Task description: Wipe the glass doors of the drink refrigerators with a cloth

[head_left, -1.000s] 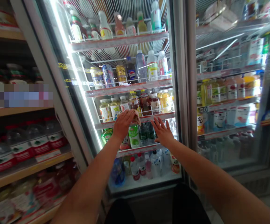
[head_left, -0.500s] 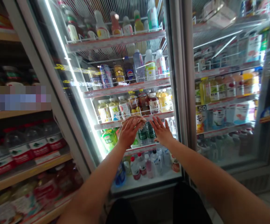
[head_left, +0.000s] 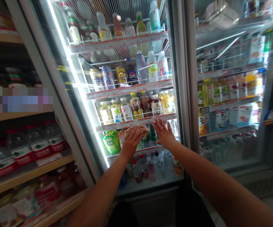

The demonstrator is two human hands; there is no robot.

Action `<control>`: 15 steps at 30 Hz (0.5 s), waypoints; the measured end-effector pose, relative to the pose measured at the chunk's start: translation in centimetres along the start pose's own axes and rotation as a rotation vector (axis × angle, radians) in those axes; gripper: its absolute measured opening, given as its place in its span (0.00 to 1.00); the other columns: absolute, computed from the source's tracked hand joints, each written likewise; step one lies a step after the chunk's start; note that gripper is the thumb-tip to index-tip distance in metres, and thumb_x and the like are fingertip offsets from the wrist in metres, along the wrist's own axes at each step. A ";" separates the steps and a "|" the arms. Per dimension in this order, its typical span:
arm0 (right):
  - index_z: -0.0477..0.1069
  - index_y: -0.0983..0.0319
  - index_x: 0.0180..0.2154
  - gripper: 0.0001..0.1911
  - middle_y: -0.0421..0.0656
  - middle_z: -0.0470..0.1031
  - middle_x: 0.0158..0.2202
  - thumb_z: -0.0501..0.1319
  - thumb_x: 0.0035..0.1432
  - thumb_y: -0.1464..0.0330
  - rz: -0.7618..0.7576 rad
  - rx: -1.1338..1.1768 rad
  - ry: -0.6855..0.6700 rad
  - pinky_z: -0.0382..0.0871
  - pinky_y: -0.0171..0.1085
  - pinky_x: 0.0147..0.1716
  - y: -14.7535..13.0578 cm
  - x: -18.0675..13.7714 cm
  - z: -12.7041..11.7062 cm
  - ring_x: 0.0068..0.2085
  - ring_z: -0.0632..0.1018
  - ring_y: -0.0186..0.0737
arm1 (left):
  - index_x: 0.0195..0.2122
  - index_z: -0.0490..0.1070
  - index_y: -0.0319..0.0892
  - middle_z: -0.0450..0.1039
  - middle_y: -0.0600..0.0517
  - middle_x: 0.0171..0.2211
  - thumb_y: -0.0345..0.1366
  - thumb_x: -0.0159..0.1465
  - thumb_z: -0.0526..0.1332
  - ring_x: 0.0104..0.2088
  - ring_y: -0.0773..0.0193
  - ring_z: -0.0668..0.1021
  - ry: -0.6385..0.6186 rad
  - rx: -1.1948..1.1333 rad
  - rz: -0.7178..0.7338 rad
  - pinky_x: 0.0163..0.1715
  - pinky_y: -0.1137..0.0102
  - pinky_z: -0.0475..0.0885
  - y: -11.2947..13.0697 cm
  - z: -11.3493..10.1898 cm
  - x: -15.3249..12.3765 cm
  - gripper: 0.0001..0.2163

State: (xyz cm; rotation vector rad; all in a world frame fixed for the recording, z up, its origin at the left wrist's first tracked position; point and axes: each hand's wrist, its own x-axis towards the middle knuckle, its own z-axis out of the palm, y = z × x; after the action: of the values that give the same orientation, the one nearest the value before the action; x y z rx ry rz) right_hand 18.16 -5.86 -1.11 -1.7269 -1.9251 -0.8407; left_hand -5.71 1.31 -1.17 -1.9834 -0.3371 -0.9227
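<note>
My left hand holds a crumpled, pale pinkish cloth under its fingers, against the glass door of a lit drinks fridge. The cloth lies over the view of the bottles just below the third shelf edge. To its right, my right hand rests on the glass with its fingers spread and nothing in it. Behind the glass, near my left hand, stands a green bottle. Dark green bottles show between the two hands.
Several shelves of bottles and cans fill the fridge, including a Pepsi bottle. A metal door frame separates it from a second glass-fronted fridge on the right. At left, wooden shelves carry red-capped bottles. My dark-clad knees are below.
My left hand has moved slightly down on the glass with the cloth. My right hand stays in almost the same place.
</note>
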 end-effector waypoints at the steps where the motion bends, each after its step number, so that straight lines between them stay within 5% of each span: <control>1: 0.30 0.60 0.71 0.65 0.48 0.29 0.73 0.74 0.46 0.64 0.003 0.000 -0.004 0.38 0.63 0.67 0.0 0.0 0.0 0.72 0.33 0.53 | 0.65 0.61 0.42 0.63 0.48 0.65 0.25 0.67 0.54 0.71 0.56 0.52 0.004 0.001 0.013 0.66 0.53 0.60 0.2 0.1 -0.4 0.24; 15: 0.32 0.60 0.71 0.65 0.48 0.29 0.73 0.74 0.46 0.62 0.016 0.004 -0.037 0.37 0.64 0.67 0.0 0.0 -0.2 0.73 0.35 0.54 | 0.63 0.64 0.50 0.59 0.51 0.67 0.34 0.69 0.56 0.68 0.59 0.60 -0.204 -0.050 0.152 0.67 0.58 0.57 4.4 1.8 -8.9 0.20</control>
State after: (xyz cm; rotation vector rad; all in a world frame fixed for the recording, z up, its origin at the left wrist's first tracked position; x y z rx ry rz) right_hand 18.14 -5.99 -0.97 -1.7649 -1.9332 -0.8040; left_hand -8.56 1.31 -10.85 -2.1228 -0.2748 -0.6406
